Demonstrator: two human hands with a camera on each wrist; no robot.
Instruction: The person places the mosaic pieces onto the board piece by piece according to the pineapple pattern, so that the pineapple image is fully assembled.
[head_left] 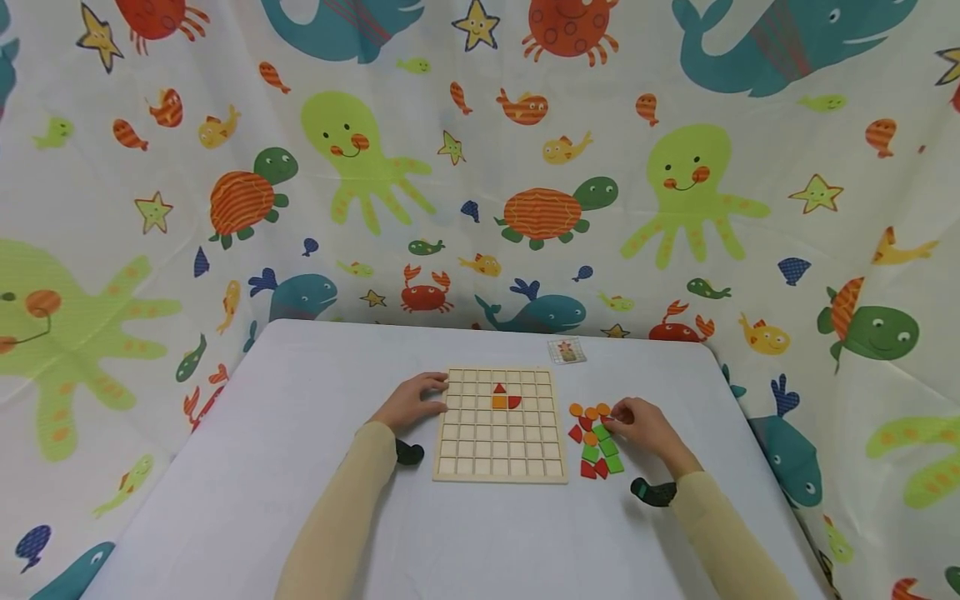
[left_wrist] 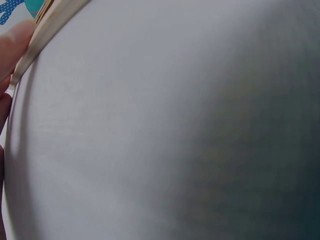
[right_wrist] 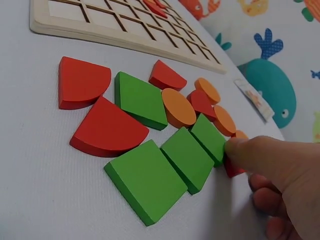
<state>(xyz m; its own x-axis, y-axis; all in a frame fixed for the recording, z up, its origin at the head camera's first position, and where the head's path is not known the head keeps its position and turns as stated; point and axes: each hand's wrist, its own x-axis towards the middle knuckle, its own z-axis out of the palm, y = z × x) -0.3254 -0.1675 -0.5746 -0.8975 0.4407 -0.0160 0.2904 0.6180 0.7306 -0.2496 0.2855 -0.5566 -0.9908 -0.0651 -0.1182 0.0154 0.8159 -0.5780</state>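
Head view: set high and back, facing forward and down; frames much of the white-covered table (head_left: 225,483), left hand (head_left: 408,402), right hand (head_left: 648,429) and the white cloth backdrop printed with sea creatures (head_left: 457,292). Left wrist view: close to the tabletop, which fills most of it; gridded pale wooden board (left_wrist: 55,25) clipped at upper left, also in head view. Right wrist view: low, near flat red, green and orange pieces (right_wrist: 147,180), facing obliquely towards board and backdrop; head view shares all three.
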